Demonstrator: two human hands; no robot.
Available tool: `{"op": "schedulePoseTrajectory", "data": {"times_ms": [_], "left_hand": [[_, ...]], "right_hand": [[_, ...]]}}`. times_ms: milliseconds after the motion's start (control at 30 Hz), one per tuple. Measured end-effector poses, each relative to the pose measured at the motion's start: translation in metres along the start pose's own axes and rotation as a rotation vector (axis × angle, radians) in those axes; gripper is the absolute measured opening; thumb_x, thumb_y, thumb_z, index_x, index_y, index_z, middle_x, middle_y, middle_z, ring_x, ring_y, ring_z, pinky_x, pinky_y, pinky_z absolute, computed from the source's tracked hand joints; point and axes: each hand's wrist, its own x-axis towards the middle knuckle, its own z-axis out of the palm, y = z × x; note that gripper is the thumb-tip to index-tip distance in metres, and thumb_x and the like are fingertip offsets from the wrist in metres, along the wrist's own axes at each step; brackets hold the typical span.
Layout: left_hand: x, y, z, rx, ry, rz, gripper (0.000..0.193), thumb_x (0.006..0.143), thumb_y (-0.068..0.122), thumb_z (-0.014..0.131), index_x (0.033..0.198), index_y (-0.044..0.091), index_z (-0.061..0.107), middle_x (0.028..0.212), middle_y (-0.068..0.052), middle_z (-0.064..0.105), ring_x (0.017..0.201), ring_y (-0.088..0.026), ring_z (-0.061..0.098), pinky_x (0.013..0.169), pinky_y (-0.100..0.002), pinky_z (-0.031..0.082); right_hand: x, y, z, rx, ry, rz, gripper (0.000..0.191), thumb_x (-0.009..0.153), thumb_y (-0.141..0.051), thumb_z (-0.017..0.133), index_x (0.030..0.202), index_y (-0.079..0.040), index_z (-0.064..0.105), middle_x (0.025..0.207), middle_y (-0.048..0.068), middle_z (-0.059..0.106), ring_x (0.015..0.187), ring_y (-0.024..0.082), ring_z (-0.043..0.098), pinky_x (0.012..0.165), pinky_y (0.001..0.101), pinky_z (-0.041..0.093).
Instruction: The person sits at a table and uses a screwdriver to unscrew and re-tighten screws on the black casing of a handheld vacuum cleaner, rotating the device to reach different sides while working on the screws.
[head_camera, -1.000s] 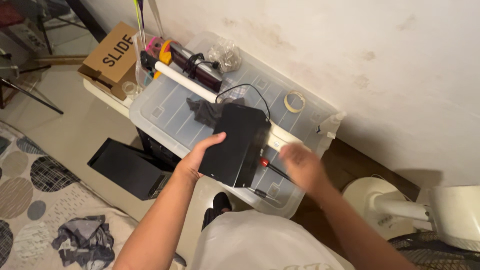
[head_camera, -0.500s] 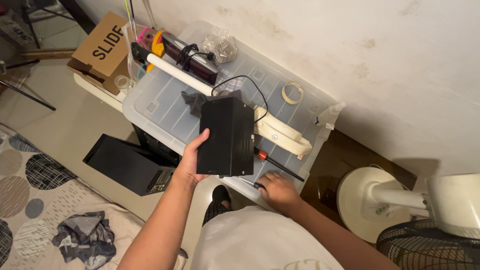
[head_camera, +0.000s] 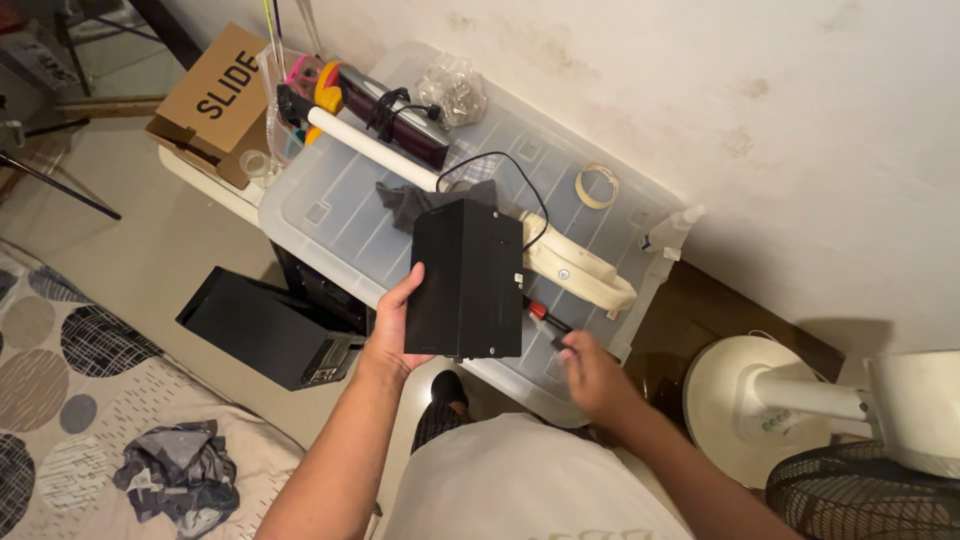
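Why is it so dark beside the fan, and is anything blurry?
Head view: the wall is lit evenly, while the white fan casts a soft shadow on it; the black box in the left hand is sharp; the right hand by the red-tipped tool looks slightly smeared.

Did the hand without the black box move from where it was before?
Yes. The right hand came off the clear bin lid toward the person, down to the red-and-black tool at the lid's near edge.
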Motion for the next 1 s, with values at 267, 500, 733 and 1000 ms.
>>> {"op": "schedulePoseTrajectory", "data": {"times_ms": [267,500,733,1000], "left_hand": [[0.000,0.005,-0.008,0.020,0.006,-0.009,0.053,0.092,0.040,0.066,0.127,0.000,0.065,0.116,-0.015,0.073,0.102,-0.029,0.072,0.091,-0.043,0.058],[0.004,0.008,-0.014,0.077,0.052,-0.072,0.047,0.092,0.037,0.067,0.122,0.000,0.069,0.108,-0.013,0.076,0.094,-0.026,0.074,0.086,-0.038,0.059],[0.006,0.013,-0.017,0.127,0.073,-0.092,0.045,0.091,0.036,0.068,0.118,0.001,0.070,0.105,-0.013,0.076,0.090,-0.025,0.073,0.082,-0.038,0.060],[0.026,-0.040,0.015,0.157,0.096,0.010,0.044,0.090,0.034,0.068,0.119,0.002,0.070,0.106,-0.012,0.076,0.090,-0.024,0.074,0.082,-0.037,0.060]], "right_hand": [[0.010,-0.088,-0.088,0.042,-0.030,0.012,0.031,0.097,-0.027,0.062,0.121,-0.008,0.065,0.077,0.008,0.062,0.068,0.014,0.054,0.064,0.0313,0.049],[0.022,-0.182,-0.137,-0.160,-0.091,0.025,0.032,0.094,-0.027,0.063,0.115,-0.006,0.073,0.076,0.013,0.070,0.064,0.020,0.060,0.064,0.0348,0.052],[0.032,-0.205,-0.141,-0.249,-0.094,-0.030,0.033,0.094,-0.028,0.062,0.116,-0.007,0.074,0.087,0.015,0.076,0.073,0.024,0.069,0.073,0.0379,0.055],[0.026,-0.180,-0.191,-0.151,-0.207,0.087,0.035,0.095,-0.030,0.057,0.120,-0.010,0.072,0.084,0.010,0.078,0.071,0.019,0.076,0.073,0.0361,0.056]]}}
